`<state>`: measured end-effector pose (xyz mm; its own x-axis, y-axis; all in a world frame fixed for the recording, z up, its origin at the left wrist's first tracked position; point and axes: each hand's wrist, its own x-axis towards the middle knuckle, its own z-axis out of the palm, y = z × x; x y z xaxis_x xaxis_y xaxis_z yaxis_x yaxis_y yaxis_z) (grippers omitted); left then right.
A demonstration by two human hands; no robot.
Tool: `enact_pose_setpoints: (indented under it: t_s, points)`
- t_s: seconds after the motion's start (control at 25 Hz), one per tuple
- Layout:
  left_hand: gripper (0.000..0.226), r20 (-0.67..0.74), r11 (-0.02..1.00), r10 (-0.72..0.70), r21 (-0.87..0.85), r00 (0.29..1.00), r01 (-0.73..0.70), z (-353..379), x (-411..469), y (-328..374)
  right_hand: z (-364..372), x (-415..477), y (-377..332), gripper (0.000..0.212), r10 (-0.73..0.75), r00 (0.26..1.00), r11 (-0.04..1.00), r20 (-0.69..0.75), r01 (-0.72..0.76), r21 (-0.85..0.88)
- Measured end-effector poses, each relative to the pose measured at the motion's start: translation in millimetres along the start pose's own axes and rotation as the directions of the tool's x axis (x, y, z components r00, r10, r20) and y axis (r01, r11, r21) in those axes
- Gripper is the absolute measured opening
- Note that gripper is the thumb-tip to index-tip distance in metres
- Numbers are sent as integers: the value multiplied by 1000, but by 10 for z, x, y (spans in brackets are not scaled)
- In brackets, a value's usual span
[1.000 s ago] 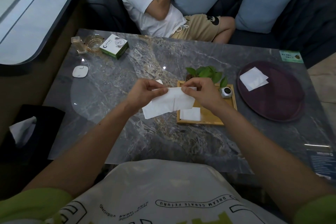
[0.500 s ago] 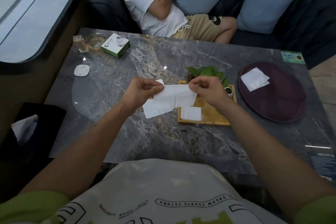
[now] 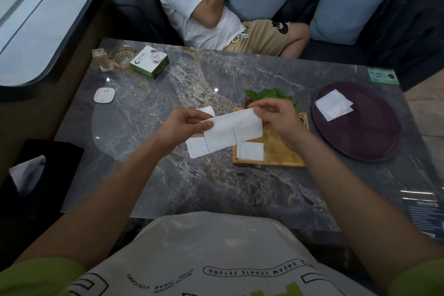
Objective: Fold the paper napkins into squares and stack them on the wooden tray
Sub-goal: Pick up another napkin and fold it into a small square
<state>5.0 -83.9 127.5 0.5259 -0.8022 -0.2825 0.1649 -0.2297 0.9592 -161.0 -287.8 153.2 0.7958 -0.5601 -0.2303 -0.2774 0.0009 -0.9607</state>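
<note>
I hold a white paper napkin (image 3: pixel 230 131) in the air above the marble table (image 3: pixel 144 127), just left of the wooden tray (image 3: pixel 283 151). My left hand (image 3: pixel 182 125) pinches its left end and my right hand (image 3: pixel 276 118) pinches its upper right corner. The napkin is partly folded over, with a lower flap hanging toward the left. One small folded white square (image 3: pixel 249 151) lies on the near left part of the tray. My right hand hides much of the tray's far side.
A round dark purple tray (image 3: pixel 365 132) at the right holds more white napkins (image 3: pixel 334 104). A small potted plant (image 3: pixel 269 95) stands behind the wooden tray. A green box (image 3: pixel 150 61), a glass ashtray and a white coaster sit far left. A person lies on the sofa beyond.
Both hands have brought the napkin's ends closer together, so it is folded further over itself. My right hand has risen a little over the tray.
</note>
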Motion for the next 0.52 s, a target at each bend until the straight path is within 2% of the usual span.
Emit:
enact_pose_setpoints:
  t_s: [0.16,0.32,0.44,0.52]
  points:
    - [17,61,1000,-21,-6,998,21,-40,-4,56,3,2,-63,12,-19,998,998,59,23,-57]
    - [33,113,993,-26,116,993,13,-39,2,138,61,26,-162,12,-53,988,982,148,78,-170]
    - [19,133,983,-23,183,991,-1,40,21,159,114,39,-218,10,-75,973,972,218,120,-203]
    - [13,138,983,-22,183,990,-3,79,22,149,139,46,-229,9,-90,973,974,212,131,-186]
